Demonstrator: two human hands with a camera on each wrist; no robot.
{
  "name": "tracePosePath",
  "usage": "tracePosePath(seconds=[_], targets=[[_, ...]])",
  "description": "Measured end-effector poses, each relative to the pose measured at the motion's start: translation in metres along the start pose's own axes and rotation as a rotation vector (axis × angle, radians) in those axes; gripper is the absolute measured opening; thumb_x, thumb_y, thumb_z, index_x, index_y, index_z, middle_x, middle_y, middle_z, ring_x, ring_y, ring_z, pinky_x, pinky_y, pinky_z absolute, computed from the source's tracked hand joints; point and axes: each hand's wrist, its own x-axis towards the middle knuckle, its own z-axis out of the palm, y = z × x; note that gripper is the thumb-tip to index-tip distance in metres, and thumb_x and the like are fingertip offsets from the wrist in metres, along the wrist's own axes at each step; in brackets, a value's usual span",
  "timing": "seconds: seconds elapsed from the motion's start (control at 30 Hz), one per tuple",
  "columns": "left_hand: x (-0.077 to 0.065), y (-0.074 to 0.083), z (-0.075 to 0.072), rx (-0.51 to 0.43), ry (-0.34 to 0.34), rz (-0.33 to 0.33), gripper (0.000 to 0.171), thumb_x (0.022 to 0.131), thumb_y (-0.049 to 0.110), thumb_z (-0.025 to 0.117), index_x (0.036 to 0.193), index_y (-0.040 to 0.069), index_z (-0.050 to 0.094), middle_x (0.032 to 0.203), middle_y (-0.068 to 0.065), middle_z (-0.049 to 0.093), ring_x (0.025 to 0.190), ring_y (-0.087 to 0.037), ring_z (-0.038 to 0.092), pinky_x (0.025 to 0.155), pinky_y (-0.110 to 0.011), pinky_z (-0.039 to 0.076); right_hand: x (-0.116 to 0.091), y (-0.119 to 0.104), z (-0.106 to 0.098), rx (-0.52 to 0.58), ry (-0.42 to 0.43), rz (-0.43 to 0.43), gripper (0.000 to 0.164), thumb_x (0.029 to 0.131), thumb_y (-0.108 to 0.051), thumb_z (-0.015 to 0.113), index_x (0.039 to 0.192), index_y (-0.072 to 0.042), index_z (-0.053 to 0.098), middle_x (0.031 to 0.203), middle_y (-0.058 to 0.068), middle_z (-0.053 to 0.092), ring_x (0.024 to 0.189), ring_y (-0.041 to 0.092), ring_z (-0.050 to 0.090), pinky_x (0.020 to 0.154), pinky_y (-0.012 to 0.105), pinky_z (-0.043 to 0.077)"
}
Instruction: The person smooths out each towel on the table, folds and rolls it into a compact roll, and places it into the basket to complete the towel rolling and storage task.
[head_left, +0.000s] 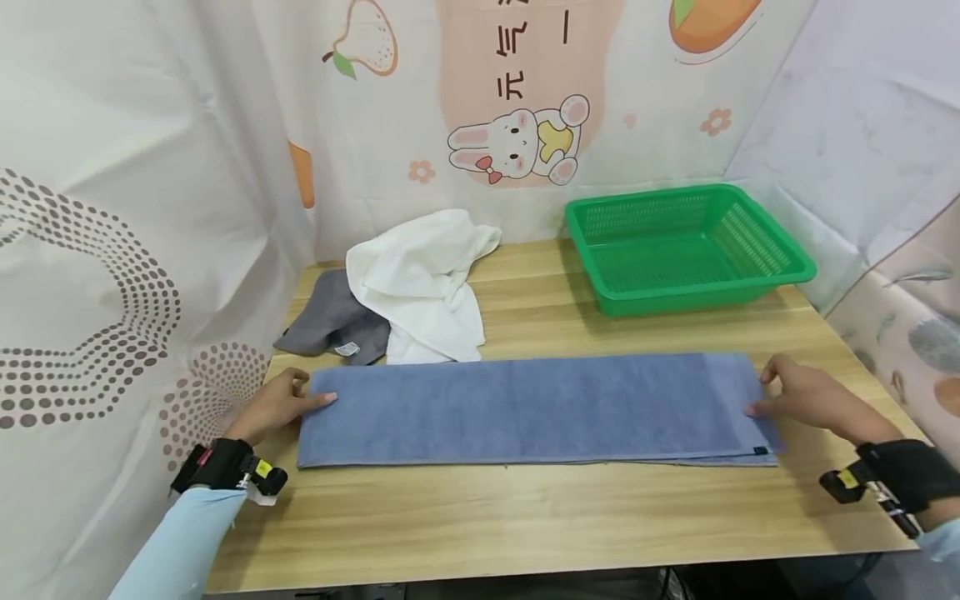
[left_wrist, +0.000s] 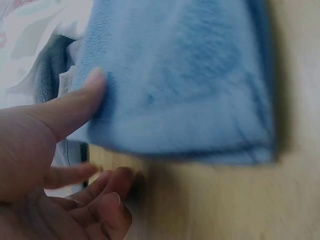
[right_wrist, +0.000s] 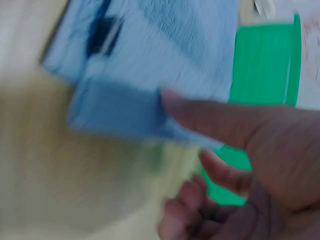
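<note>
A blue towel [head_left: 525, 410], folded into a long strip, lies flat across the table. At its left end is my left hand [head_left: 279, 403]; the left wrist view shows the thumb [left_wrist: 82, 102] lying on top of the cloth and the other fingers bent, outside the towel's edge. My right hand [head_left: 813, 402] is at the opposite end, near a small dark label [head_left: 761, 450]. In the right wrist view its thumb [right_wrist: 195, 110] touches the towel's upper face, while the remaining fingers are apart from the cloth. The layers at the right end are slightly offset.
Behind the towel, a crumpled white cloth [head_left: 431, 279] partly covers a grey cloth [head_left: 333, 317]. A green plastic basket [head_left: 693, 297] stands at the back right of the wooden table [head_left: 480, 521]. Printed curtains [head_left: 390, 150] border the table at the back and sides.
</note>
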Motion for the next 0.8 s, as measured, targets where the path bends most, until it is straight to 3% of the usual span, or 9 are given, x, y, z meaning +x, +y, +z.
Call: tracePosePath(seconds=[0.1, 0.2, 0.27, 0.4, 0.43, 0.5, 0.63, 0.73, 0.8], targets=[[0.003, 0.003, -0.002, 0.038, -0.02, 0.003, 0.061, 0.093, 0.044, 0.077, 0.114, -0.009, 0.053, 0.102, -0.023, 0.059, 0.088, -0.029, 0.057, 0.074, -0.039, 0.047, 0.008, -0.029, 0.008, -0.144, 0.135, -0.094, 0.057, 0.083, -0.023, 0.086, 0.11, 0.007, 0.047, 0.088, 0.021, 0.061, 0.071, 0.028, 0.056, 0.059, 0.042, 0.044], [0.004, 0.008, -0.003, -0.041, -0.058, -0.021, 0.046, 0.095, 0.035, 0.076, 0.095, -0.001, 0.047, 0.086, -0.012, 0.05, 0.078, -0.025, 0.049, 0.068, -0.035, 0.04, 0.019, -0.07, 0.018, -0.17, 0.159, -0.167, 0.051, 0.087, -0.024, 0.082, 0.115, 0.005, 0.051, 0.086, 0.016, 0.064, 0.069, 0.025, 0.058, 0.056, 0.041, 0.046], [0.003, 0.013, -0.002, -0.108, -0.086, -0.039, 0.046, 0.096, 0.033, 0.074, 0.101, -0.003, 0.045, 0.09, -0.013, 0.047, 0.083, -0.027, 0.049, 0.071, -0.036, 0.041, 0.028, -0.102, 0.026, -0.15, 0.148, -0.226, 0.045, 0.091, -0.024, 0.079, 0.116, 0.003, 0.054, 0.08, 0.007, 0.062, 0.064, 0.018, 0.054, 0.053, 0.037, 0.044], [-0.003, 0.029, -0.001, -0.175, -0.103, -0.03, 0.067, 0.096, 0.04, 0.073, 0.132, -0.007, 0.04, 0.123, -0.021, 0.047, 0.11, -0.033, 0.049, 0.086, -0.041, 0.043, 0.047, -0.168, 0.046, -0.113, 0.136, -0.37, 0.031, 0.094, -0.022, 0.077, 0.113, -0.003, 0.062, 0.074, -0.002, 0.058, 0.06, 0.012, 0.051, 0.052, 0.033, 0.043], [-0.005, 0.035, 0.0, -0.195, -0.101, -0.016, 0.067, 0.096, 0.04, 0.074, 0.13, -0.007, 0.04, 0.119, -0.021, 0.047, 0.106, -0.032, 0.049, 0.084, -0.04, 0.042, 0.051, -0.184, 0.053, -0.097, 0.132, -0.415, 0.027, 0.094, -0.022, 0.076, 0.11, -0.004, 0.064, 0.073, -0.003, 0.058, 0.059, 0.011, 0.05, 0.053, 0.032, 0.043], [-0.01, 0.05, 0.002, -0.225, -0.09, 0.04, 0.057, 0.096, 0.037, 0.074, 0.121, -0.004, 0.042, 0.101, -0.015, 0.047, 0.089, -0.027, 0.048, 0.076, -0.036, 0.041, 0.06, -0.215, 0.067, -0.073, 0.11, -0.488, 0.019, 0.096, -0.023, 0.075, 0.105, -0.008, 0.066, 0.075, -0.005, 0.06, 0.06, 0.008, 0.052, 0.055, 0.031, 0.045], [-0.015, 0.092, 0.017, -0.356, -0.063, 0.16, 0.044, 0.097, 0.024, 0.075, 0.104, 0.004, 0.036, 0.078, -0.003, 0.029, 0.067, -0.018, 0.036, 0.062, -0.032, 0.039, 0.07, -0.278, 0.097, 0.053, 0.004, -0.583, 0.019, 0.101, -0.033, 0.069, 0.103, -0.014, 0.071, 0.084, -0.005, 0.067, 0.067, 0.007, 0.059, 0.06, 0.03, 0.051], [-0.016, 0.129, 0.035, -0.512, -0.076, 0.18, 0.043, 0.096, 0.015, 0.075, 0.113, 0.006, 0.036, 0.079, -0.002, 0.047, 0.069, -0.016, 0.052, 0.066, -0.034, 0.052, 0.074, -0.319, 0.117, 0.167, -0.093, -0.575, 0.038, 0.101, -0.049, 0.063, 0.116, -0.015, 0.071, 0.097, -0.004, 0.07, 0.077, 0.007, 0.064, 0.069, 0.031, 0.054], [-0.016, 0.151, 0.047, -0.619, -0.103, 0.162, 0.05, 0.096, 0.011, 0.075, 0.122, 0.004, 0.033, 0.087, -0.009, 0.062, 0.074, -0.019, 0.064, 0.071, -0.036, 0.056, 0.077, -0.341, 0.129, 0.231, -0.127, -0.567, 0.048, 0.099, -0.057, 0.061, 0.123, -0.016, 0.068, 0.098, -0.002, 0.07, 0.077, 0.009, 0.064, 0.069, 0.032, 0.053]])
